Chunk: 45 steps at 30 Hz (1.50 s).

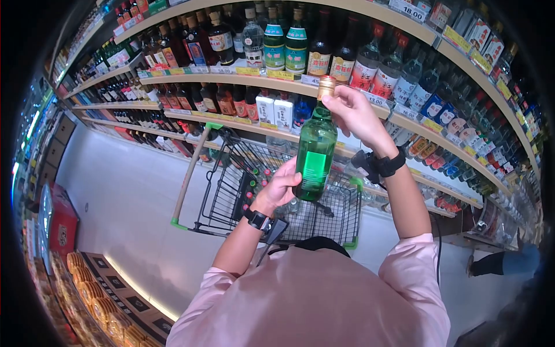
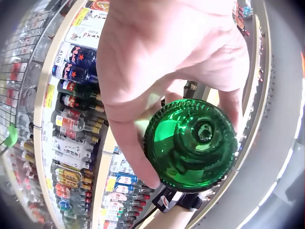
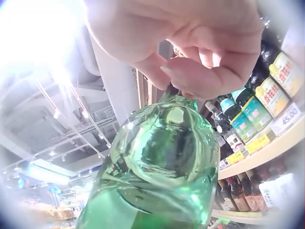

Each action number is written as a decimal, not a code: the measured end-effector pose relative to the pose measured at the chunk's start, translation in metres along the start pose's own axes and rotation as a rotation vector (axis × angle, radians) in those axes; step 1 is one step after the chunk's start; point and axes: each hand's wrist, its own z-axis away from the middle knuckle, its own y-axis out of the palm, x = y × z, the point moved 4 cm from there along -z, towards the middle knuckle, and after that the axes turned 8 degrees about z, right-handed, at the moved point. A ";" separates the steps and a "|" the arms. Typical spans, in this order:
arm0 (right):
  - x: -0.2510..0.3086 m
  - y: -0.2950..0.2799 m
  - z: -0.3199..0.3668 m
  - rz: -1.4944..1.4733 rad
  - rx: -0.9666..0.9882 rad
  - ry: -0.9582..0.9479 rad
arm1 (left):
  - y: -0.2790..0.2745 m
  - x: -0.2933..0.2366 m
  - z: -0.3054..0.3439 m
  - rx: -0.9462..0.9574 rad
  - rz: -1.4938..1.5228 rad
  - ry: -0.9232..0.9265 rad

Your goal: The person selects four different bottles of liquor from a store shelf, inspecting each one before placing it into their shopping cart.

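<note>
A green glass bottle (image 1: 317,144) with a gold cap (image 1: 326,87) and a green label is held up in front of the person, slightly tilted. The left hand (image 1: 281,186) grips it low down, thumb across the front near the base. Up at the neck, the right hand (image 1: 357,113) pinches the bottle just below the cap. In the left wrist view the bottle's round base (image 2: 190,145) faces the camera, with fingers curled round its side. The right wrist view shows clear liquid inside the bottle's shoulder (image 3: 157,157), under the pinching thumb and finger.
Below the hands stands a black wire shopping cart (image 1: 217,202) with green corners, holding several bottles with coloured caps. Curved shelves (image 1: 231,78) packed with bottles run across the front and right. A passer-by's legs (image 1: 503,263) show at right; stacked goods (image 1: 95,298) sit lower left.
</note>
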 end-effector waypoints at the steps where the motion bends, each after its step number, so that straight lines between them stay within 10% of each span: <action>1: 0.005 0.000 0.005 0.036 -0.005 0.019 | -0.001 -0.001 -0.002 -0.015 -0.107 0.039; 13: -0.029 0.007 0.059 0.386 -0.170 0.072 | -0.031 0.028 0.005 -0.231 -0.862 0.243; 17: -0.051 0.024 0.084 0.353 -0.161 0.098 | -0.056 0.030 0.016 -0.130 -0.958 0.124; 20: -0.077 0.039 0.100 0.428 -0.083 0.126 | -0.081 0.016 0.047 -0.423 -1.001 -0.088; 26: -0.161 0.086 0.123 0.479 0.040 0.143 | -0.106 -0.016 0.118 -0.455 -0.518 -0.058; 45: -0.406 0.261 0.191 0.480 0.305 0.335 | -0.068 -0.037 0.264 -0.787 -0.538 -0.136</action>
